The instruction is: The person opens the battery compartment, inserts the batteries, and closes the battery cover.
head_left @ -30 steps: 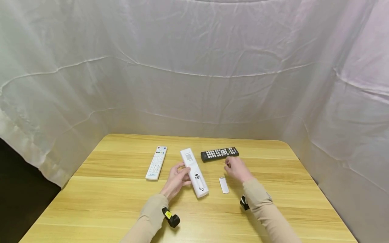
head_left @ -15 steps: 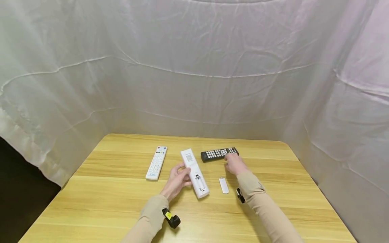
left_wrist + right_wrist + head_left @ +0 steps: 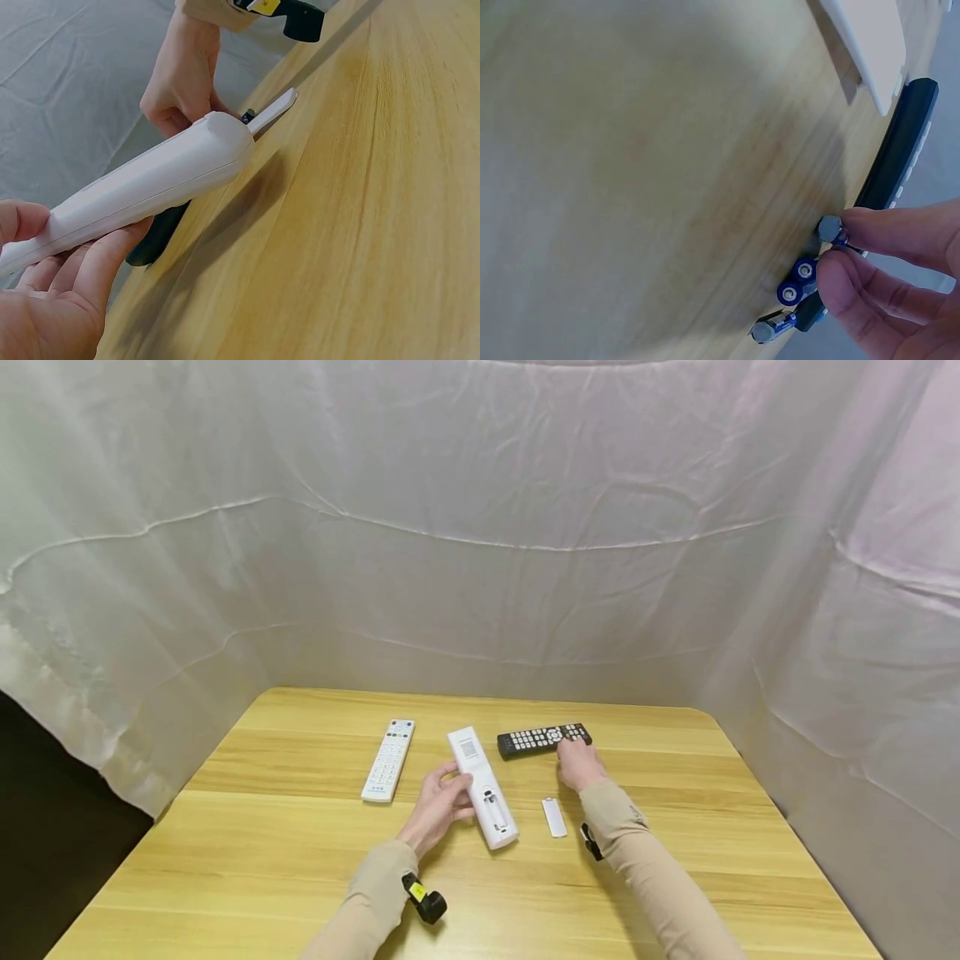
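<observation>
My left hand [image 3: 437, 803] grips a white remote control [image 3: 480, 781] by its side, its back turned up and the battery bay [image 3: 495, 810] uncovered. The same remote [image 3: 172, 161] stands tilted off the table in the left wrist view. At the right, my right hand [image 3: 581, 766] is down beside a black remote control [image 3: 543, 739]. In the right wrist view its thumb and fingertips pinch a battery [image 3: 830, 229]; two blue batteries [image 3: 797, 281] and another battery [image 3: 774, 328] lie close by. The head view hides these batteries. A white battery cover [image 3: 554, 817] lies between both hands.
A second white remote control [image 3: 387, 760] lies buttons up at the left. Pale cloth [image 3: 480, 610] hangs behind and on both sides of the wooden table [image 3: 300, 860]. Each wrist carries a small black camera, such as the left one [image 3: 425, 900].
My right hand has moved forward, closer to the black remote control, and its fingers now meet on a battery. The left hand and the white remote stay nearly still.
</observation>
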`<action>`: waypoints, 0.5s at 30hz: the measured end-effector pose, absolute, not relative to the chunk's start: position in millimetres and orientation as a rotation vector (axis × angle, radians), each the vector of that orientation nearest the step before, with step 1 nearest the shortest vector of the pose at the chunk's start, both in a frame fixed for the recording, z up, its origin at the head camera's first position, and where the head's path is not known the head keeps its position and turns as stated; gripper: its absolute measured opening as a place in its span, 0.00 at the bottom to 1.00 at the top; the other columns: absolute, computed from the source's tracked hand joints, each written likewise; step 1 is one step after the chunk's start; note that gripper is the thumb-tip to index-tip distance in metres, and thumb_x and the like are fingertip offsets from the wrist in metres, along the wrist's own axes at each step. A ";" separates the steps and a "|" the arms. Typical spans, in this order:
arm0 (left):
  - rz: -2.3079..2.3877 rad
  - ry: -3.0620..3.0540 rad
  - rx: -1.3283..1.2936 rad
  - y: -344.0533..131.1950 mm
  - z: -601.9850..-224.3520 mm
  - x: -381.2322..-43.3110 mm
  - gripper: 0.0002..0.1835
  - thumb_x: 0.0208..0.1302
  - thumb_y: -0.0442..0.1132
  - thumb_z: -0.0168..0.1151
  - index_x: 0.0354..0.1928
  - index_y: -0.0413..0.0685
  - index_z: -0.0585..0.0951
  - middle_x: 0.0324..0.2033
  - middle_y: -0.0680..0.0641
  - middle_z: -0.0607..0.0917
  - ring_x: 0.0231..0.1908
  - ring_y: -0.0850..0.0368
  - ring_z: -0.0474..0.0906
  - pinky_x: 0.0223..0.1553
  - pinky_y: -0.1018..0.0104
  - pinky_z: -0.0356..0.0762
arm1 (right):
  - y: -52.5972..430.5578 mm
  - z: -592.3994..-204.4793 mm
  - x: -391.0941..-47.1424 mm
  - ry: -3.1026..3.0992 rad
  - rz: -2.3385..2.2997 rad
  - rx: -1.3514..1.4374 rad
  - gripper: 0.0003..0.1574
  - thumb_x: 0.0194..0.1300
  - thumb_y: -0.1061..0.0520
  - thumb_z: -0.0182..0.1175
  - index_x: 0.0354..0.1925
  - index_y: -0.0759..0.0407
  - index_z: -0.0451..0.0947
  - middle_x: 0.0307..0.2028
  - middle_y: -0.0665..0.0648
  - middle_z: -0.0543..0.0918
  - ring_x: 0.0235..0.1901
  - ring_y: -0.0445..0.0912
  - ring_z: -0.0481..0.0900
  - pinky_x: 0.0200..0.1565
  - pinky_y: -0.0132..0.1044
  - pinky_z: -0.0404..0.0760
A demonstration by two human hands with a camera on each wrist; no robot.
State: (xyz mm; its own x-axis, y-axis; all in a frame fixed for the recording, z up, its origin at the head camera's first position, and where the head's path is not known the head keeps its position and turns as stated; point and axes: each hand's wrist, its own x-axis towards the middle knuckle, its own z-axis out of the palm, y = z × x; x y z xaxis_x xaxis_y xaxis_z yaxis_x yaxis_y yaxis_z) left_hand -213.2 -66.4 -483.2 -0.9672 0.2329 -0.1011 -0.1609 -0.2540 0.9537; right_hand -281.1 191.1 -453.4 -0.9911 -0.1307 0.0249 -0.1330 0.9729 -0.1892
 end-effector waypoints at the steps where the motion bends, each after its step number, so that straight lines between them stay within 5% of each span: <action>1: 2.307 1.743 0.086 -66.4 -483.4 -213.2 0.27 0.76 0.34 0.49 0.71 0.32 0.58 0.60 0.24 0.76 0.46 0.49 0.87 0.49 0.55 0.89 | 191.0 -453.7 -281.1 -3.106 0.292 0.212 0.05 0.59 0.70 0.62 0.27 0.65 0.77 0.30 0.64 0.84 0.31 0.55 0.81 0.33 0.47 0.86; 8: 2.306 1.745 0.085 -66.1 -483.6 -213.5 0.26 0.76 0.34 0.49 0.70 0.32 0.59 0.60 0.25 0.77 0.46 0.48 0.87 0.48 0.55 0.90 | 189.4 -454.3 -279.5 -3.095 0.287 0.214 0.03 0.57 0.71 0.59 0.29 0.66 0.78 0.34 0.69 0.84 0.34 0.62 0.83 0.36 0.52 0.88; 15: 2.310 1.733 0.087 -66.0 -483.1 -212.9 0.26 0.76 0.34 0.49 0.71 0.32 0.59 0.60 0.24 0.76 0.47 0.47 0.87 0.49 0.54 0.89 | 189.8 -456.1 -279.1 -3.090 0.311 0.231 0.03 0.54 0.70 0.62 0.28 0.66 0.77 0.28 0.65 0.83 0.28 0.56 0.79 0.28 0.45 0.84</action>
